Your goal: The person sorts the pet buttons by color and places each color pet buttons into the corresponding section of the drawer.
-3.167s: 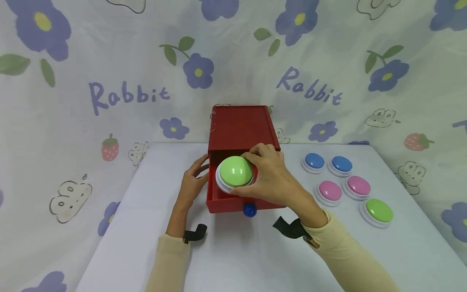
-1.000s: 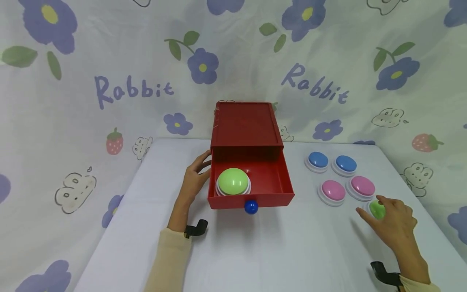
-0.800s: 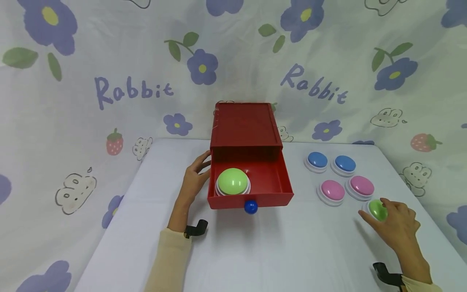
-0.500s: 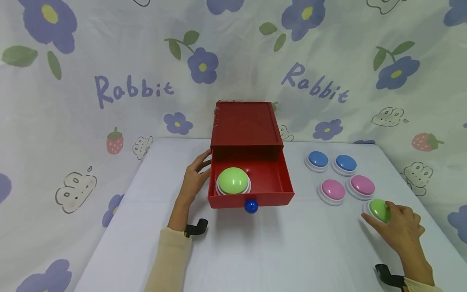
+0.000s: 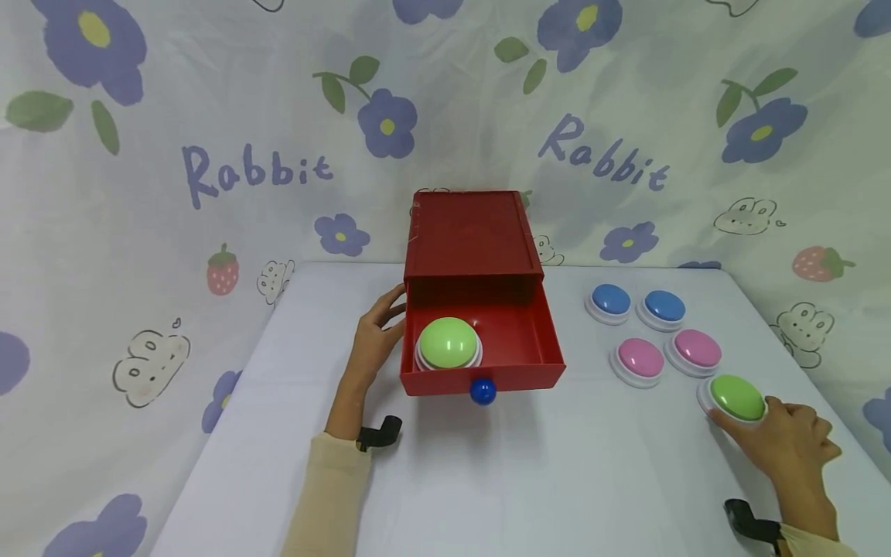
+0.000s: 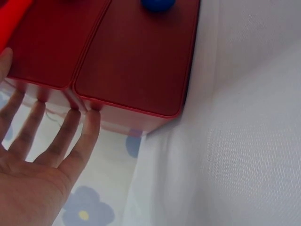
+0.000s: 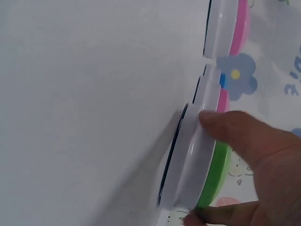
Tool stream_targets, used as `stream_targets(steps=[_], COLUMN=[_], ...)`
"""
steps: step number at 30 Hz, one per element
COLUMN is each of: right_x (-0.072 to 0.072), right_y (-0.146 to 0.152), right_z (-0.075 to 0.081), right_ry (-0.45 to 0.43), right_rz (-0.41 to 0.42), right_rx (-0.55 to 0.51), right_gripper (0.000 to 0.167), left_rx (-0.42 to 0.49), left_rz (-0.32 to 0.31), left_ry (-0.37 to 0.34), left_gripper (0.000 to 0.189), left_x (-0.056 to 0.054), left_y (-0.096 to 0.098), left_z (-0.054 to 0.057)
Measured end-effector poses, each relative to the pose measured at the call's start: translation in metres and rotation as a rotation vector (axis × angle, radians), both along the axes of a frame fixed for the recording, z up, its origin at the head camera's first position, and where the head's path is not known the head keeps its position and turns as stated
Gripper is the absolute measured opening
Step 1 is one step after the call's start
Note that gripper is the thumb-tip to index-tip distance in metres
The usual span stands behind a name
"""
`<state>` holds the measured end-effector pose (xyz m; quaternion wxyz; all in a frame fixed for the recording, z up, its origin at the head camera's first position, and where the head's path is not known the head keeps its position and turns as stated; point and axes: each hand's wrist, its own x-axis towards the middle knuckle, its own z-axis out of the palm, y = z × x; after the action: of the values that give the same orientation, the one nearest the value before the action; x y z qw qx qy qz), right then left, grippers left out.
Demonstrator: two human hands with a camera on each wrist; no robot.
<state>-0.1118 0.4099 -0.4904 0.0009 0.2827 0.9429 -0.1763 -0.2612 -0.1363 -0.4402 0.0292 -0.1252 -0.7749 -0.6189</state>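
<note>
Six buttons [image 5: 698,350] are what I count from here, in three colours: one green button [image 5: 738,398] between the thumb and fingers of the one right hand [image 5: 793,441], two pink buttons [image 5: 640,358] just past those fingertips, two blue buttons [image 5: 611,299] farther out from them, and a second green button [image 5: 448,343] across the drawer wall from the left fingers. At the fingertips of the one left hand [image 5: 374,340] I see one red box [image 5: 473,232] with one pulled-out drawer [image 5: 518,333], one blue knob [image 5: 483,391] on that drawer's front. Behind the fingers, at the wrists, are two black mounts [image 5: 381,434], one per arm.
</note>
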Motion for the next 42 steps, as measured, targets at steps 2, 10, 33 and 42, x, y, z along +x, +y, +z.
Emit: stream_targets(steps=[2, 10, 33, 42], right_x=[-0.001, -0.008, -0.007, -0.008], right_y=[0.003, 0.009, -0.046, -0.075], right_z=[-0.001, -0.004, 0.057, 0.086], right_ry=[-0.036, -0.054, 0.294, 0.371], right_rz=[-0.021, -0.052, 0.132, 0.283], right_rx=[0.0, -0.028, 0.004, -0.04], right_gripper=[0.098, 0.109, 0.095, 0.088], left_rx=[0.006, 0.016, -0.01, -0.006], left_rz=[-0.002, -0.016, 0.003, -0.008], left_ry=[0.0, 0.0, -0.018, -0.022], left_gripper=[0.058, 0.058, 0.059, 0.058], left_x=[0.0, -0.001, -0.001, -0.002], left_y=[0.0, -0.001, 0.0, 0.0], left_z=[0.0, -0.001, 0.002, 0.002])
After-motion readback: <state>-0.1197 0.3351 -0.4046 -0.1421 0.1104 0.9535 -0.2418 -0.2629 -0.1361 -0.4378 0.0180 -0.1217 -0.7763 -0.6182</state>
